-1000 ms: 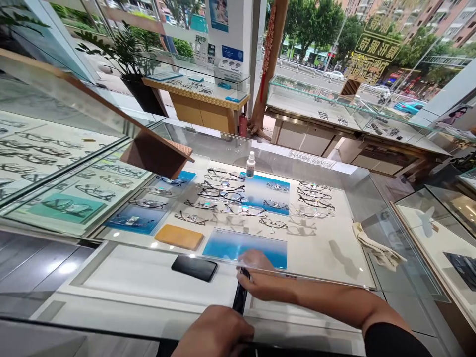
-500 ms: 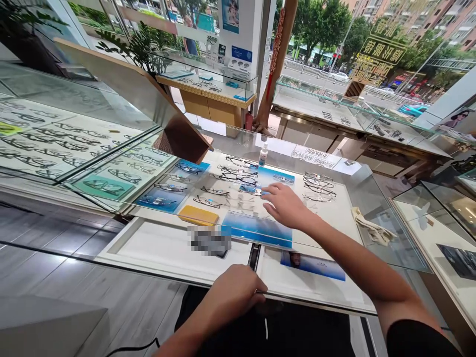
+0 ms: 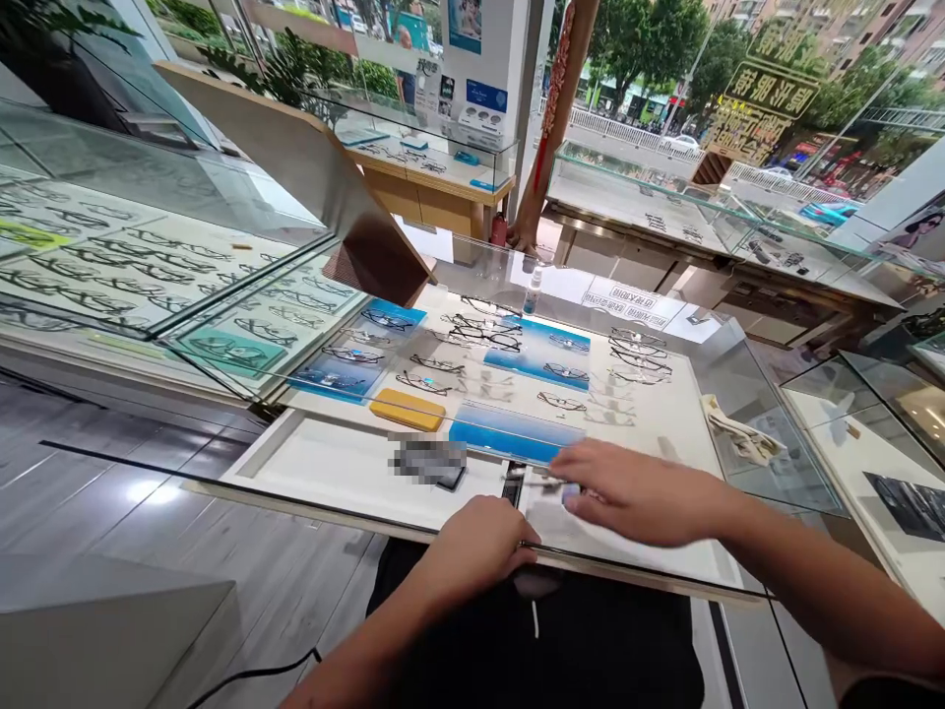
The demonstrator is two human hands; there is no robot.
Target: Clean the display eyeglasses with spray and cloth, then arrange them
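My left hand (image 3: 479,547) is closed at the near edge of the display counter, its fingers curled over the front edge of the pulled-out drawer (image 3: 354,520). My right hand (image 3: 642,492) hovers over the drawer's right part, fingers bent around a thin pair of eyeglasses (image 3: 537,481), blurred and mostly hidden by the fingers. Just left of it lies a dark phone-like object (image 3: 435,463), partly pixelated. Beyond the hands, a yellow case (image 3: 408,410) and a blue card (image 3: 509,433) lie in the counter. Several eyeglasses (image 3: 487,335) are laid out behind them.
A small white spray bottle (image 3: 533,293) stands at the counter's back. A beige cloth (image 3: 742,430) lies to the right. On the left, a slanted wooden-edged board (image 3: 295,158) rises over another glass case of frames. Other display cases (image 3: 650,217) stand by the window.
My right hand has drawn back from the rows of eyeglasses toward me, now with a thin pair in its fingers. My left hand stays at the drawer edge. The view has shifted slightly.
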